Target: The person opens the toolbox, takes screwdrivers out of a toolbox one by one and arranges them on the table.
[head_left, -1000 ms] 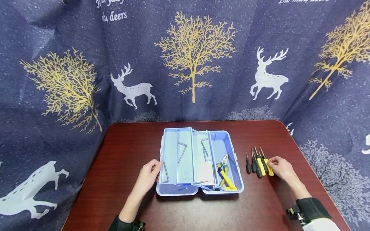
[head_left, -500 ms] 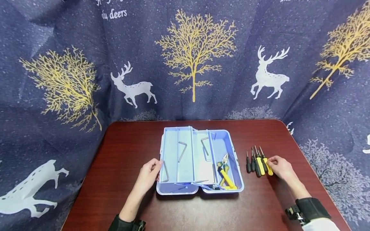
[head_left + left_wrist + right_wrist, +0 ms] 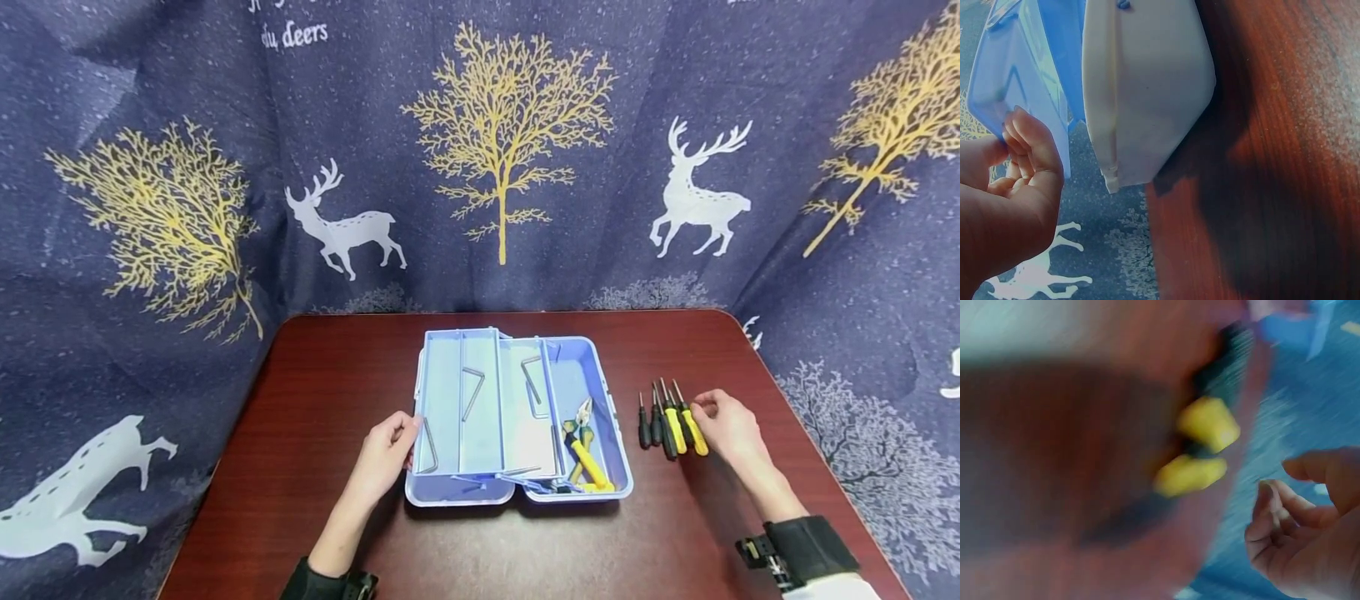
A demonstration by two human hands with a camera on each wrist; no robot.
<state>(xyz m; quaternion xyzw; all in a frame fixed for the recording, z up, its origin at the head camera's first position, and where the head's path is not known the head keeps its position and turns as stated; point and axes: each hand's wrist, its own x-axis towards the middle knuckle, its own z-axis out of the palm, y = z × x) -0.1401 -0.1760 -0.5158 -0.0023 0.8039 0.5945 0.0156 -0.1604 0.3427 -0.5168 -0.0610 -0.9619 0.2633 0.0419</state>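
plastic-handled, light, stiff screwdrivers [image 3: 672, 421] look best pinched mid-handle by the right hand [image 3: 726, 427], loosely curled and empty beside them, while the left hand [image 3: 386, 457] grips the toolbox [image 3: 450, 492].

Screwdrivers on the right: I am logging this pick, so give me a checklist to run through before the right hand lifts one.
1. Row of black and yellow screwdrivers lying on the dark red wooden table, apart from the box: ok.
2. Right hand beside the outermost yellow screwdriver: ok.
3. Grip closed round a handle: not ok; the right wrist view shows fingers apart from the handles.
4. Left hand steadying the light blue plastic toolbox at its left edge: ok.
5. Free compartment in the toolbox: cannot tell.
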